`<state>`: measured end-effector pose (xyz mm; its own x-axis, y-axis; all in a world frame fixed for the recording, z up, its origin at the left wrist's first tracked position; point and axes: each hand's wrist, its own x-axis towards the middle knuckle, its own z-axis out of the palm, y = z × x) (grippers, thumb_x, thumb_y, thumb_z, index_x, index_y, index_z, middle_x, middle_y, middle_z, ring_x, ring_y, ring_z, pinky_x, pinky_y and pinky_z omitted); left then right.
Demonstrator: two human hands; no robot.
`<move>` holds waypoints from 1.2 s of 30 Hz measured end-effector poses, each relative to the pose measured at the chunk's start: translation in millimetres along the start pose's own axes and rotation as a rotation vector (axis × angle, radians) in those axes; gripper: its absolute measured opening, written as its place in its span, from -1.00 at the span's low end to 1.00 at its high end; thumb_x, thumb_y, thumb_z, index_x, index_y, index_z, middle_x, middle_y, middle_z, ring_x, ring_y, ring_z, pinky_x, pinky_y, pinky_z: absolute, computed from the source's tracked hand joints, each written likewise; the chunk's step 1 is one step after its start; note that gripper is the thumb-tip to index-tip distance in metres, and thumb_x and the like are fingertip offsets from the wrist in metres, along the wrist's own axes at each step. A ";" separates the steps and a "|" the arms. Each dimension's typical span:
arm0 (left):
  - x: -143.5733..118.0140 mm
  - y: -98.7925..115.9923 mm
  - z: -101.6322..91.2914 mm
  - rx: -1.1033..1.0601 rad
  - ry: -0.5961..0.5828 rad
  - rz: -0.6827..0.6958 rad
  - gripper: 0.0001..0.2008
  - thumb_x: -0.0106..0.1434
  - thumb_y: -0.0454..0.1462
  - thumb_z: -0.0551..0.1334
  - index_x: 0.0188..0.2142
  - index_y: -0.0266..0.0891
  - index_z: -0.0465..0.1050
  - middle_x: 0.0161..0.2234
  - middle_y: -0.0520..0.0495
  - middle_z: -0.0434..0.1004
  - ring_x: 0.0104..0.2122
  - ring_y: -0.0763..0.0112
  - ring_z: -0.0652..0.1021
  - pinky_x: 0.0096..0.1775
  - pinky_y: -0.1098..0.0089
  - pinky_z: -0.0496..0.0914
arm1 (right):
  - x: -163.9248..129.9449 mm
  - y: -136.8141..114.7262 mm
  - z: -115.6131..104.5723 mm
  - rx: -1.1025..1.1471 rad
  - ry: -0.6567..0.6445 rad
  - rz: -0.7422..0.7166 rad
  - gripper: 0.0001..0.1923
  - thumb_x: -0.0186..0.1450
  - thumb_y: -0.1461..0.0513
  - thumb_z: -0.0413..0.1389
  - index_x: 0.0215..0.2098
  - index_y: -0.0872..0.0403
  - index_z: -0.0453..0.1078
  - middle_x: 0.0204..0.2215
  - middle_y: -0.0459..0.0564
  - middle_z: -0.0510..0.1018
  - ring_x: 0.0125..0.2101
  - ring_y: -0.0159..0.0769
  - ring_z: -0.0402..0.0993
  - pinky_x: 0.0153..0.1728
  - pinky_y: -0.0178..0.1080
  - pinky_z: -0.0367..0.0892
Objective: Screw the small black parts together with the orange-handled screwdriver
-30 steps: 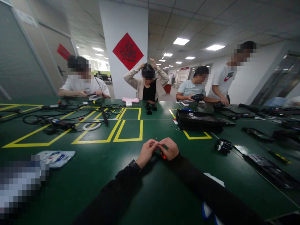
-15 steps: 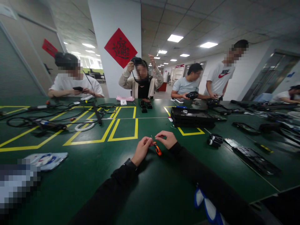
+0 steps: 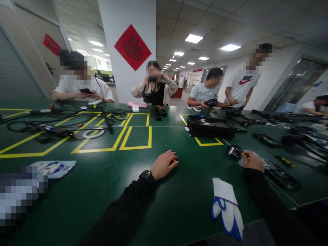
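My left hand (image 3: 164,165) lies low over a screwdriver on the green table, fingers curled around it. A bit of its orange handle (image 3: 174,160) and its thin metal shaft (image 3: 166,147) show; the rest is hidden under the hand. At the right, my right hand (image 3: 253,162) has thumb and fingers pinched together at the right edge of a black part with white strips (image 3: 234,152). What lies between those fingertips is too small to make out. Beneath and beyond that hand is a flat black device housing (image 3: 283,175).
A white and blue glove (image 3: 228,208) lies near the front edge. Stacked black housings (image 3: 210,125) stand ahead. Cables (image 3: 46,124) and a white cable coil (image 3: 93,133) spread at left; a yellow-black screwdriver (image 3: 285,161) lies right. Several people sit or stand across the table.
My right hand has left the screwdriver and moved right to the black part. My left hand has turned palm down over the screwdriver. The person opposite has brought a camera-like device before the face.
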<state>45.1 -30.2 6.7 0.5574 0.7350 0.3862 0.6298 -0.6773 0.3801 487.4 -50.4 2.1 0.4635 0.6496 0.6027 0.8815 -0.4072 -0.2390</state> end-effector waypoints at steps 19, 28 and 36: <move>-2.2 -2.0 -1.4 -0.083 0.034 0.007 -0.64 0.22 -0.07 -0.03 -0.12 -0.16 0.35 0.01 -0.09 0.30 0.10 0.27 0.17 0.06 0.22 0.09 | 10.0 16.2 22.0 -0.013 -0.087 -0.220 -0.75 0.18 0.18 -0.08 -0.26 0.12 0.34 -0.37 0.06 0.42 -0.35 -0.20 0.31 -0.38 -0.23 0.20; -2.1 -0.8 -2.8 -0.060 0.019 0.002 -0.63 0.23 -0.06 -0.05 -0.11 -0.16 0.33 0.02 -0.09 0.28 0.10 0.27 0.15 0.05 0.21 0.09 | 12.4 14.7 23.2 -0.003 -0.153 -0.197 -0.75 0.18 0.20 -0.10 -0.26 0.10 0.33 -0.37 0.05 0.42 -0.36 -0.21 0.32 -0.39 -0.23 0.20; -1.5 -0.5 -2.1 -0.097 0.022 0.003 -0.65 0.22 -0.07 -0.03 -0.13 -0.16 0.34 0.00 -0.08 0.30 0.10 0.26 0.16 0.06 0.21 0.08 | 14.9 16.6 24.6 0.002 -0.209 -0.199 -0.73 0.17 0.18 -0.10 -0.24 0.09 0.33 -0.36 0.06 0.42 -0.35 -0.19 0.34 -0.40 -0.23 0.21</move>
<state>42.8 -31.1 7.8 0.5464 0.7328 0.4055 0.5721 -0.6802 0.4583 511.1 -31.6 -11.6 0.2896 0.8351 0.4677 0.9571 -0.2571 -0.1337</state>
